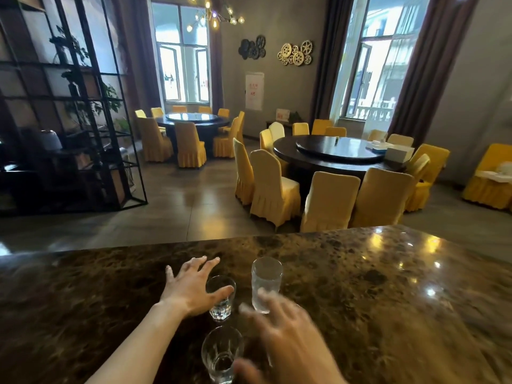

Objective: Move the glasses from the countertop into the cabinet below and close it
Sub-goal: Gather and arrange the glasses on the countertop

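Three clear glasses stand on the dark marble countertop [360, 286]. A short tumbler [220, 299] is in the middle, a tall ribbed glass [266, 281] to its right, and a third glass [221, 353] nearest to me. My left hand [191, 286] is spread open beside the short tumbler, its thumb touching the glass's front. My right hand [288, 342] is blurred, fingers apart, low in front of the tall glass, with its thumb by the nearest glass. Neither hand holds a glass. The cabinet below is out of view.
Beyond the counter's far edge lies a dining room with round dark tables [332, 153] and yellow-covered chairs [273, 187]. A black metal shelf [69, 106] stands at the left.
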The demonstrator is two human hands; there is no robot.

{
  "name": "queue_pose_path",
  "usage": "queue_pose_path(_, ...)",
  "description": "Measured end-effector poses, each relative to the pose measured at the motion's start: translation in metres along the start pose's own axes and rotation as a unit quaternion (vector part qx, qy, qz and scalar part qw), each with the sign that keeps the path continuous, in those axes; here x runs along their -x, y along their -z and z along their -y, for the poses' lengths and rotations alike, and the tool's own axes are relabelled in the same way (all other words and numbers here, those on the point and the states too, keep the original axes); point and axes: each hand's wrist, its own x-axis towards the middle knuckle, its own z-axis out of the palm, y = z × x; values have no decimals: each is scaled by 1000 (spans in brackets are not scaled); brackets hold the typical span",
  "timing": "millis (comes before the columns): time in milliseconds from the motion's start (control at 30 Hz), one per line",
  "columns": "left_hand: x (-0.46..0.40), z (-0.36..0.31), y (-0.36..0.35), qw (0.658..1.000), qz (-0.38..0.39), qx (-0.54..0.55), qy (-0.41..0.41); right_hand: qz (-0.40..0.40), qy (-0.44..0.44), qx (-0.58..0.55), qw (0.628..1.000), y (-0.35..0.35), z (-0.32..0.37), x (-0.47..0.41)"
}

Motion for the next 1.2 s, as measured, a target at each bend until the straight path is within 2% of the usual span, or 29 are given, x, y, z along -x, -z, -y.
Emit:
queue_pose_path(67,-10,-2,-1,999,38,-10,-33,-29,6,55,998,-14,28,-7)
queue_pose_path(267,-23,-16,-7,990,87,-3,-113,-24,-31,-19,999,-70,49,-35)
queue_pose_path(333,-22,-19,-12,988,82,-20,-131,97,-34,-70,992,-79,46,-43)
queue_pose_path(400,-22,-17,-16,987,71,-33,-143,126,-31,-80,988,-84,41,-48)
queue_pose_path(600,-25,-8,-16,982,57,-26,-176,74,-46,-82,993,-96,42,-56)
queue_pose_path(667,-26,-6,-15,981,51,-31,-183,83,-55,-73,992,-93,45,-58)
queue_pose_path(900,-8,7,-11,987,-2,-24,-160,96,-81,-57,990,-83,49,-40)
queue_pose_path(1200,110,8,18,994,-36,-23,-99,18,-16,-32,999,-58,40,47)
